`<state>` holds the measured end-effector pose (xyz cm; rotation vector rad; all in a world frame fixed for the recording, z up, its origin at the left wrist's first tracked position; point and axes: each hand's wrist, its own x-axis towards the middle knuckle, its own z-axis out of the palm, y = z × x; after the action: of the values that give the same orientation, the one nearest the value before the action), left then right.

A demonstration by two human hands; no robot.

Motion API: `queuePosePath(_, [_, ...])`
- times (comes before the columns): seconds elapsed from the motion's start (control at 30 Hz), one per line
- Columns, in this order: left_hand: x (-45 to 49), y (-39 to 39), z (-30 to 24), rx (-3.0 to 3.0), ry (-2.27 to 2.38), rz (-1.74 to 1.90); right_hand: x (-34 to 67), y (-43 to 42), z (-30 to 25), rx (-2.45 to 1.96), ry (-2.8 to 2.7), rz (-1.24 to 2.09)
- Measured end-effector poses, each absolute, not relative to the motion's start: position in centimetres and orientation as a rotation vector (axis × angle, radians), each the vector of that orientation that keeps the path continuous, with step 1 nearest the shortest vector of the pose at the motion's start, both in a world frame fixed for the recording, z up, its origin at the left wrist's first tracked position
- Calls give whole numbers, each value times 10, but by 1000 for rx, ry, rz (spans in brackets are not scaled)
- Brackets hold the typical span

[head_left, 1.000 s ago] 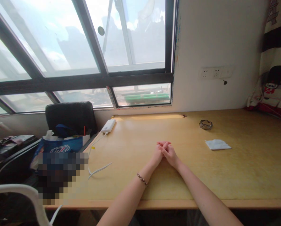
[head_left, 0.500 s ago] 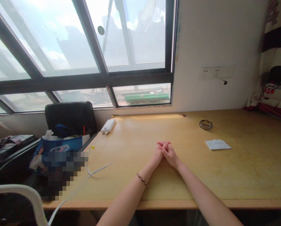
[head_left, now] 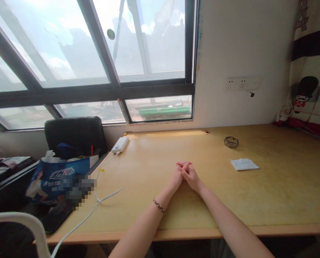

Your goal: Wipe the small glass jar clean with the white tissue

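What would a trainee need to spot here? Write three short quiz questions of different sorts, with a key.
1. True or false: the left hand and right hand are clasped together, resting on the wooden desk.
2. Which lies nearest the right hand? A) white power bank B) folded white tissue C) glass ashtray
3. Fill in: the braided bracelet sits on the ___ wrist.

Key: 1 true; 2 B; 3 left.
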<state>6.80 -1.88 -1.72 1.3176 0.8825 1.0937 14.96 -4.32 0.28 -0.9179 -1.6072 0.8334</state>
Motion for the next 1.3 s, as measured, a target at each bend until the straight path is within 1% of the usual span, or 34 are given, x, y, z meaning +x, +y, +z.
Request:
queuePosePath(0.07, [68, -18, -20, 1355, 857, 1147, 150, -43, 2, -915, -1605, 836])
queuePosePath(0.43, [70, -16, -20, 1361, 904, 1157, 150, -43, 3, -913, -1610, 825])
queuePosePath(1.2, [69, -18, -16, 1360, 894, 1135, 150, -43, 1, -918, -1603, 844])
queuePosePath(1.3, [69, -19, -14, 1371, 920, 1087, 150, -42, 0, -922, -1600, 842])
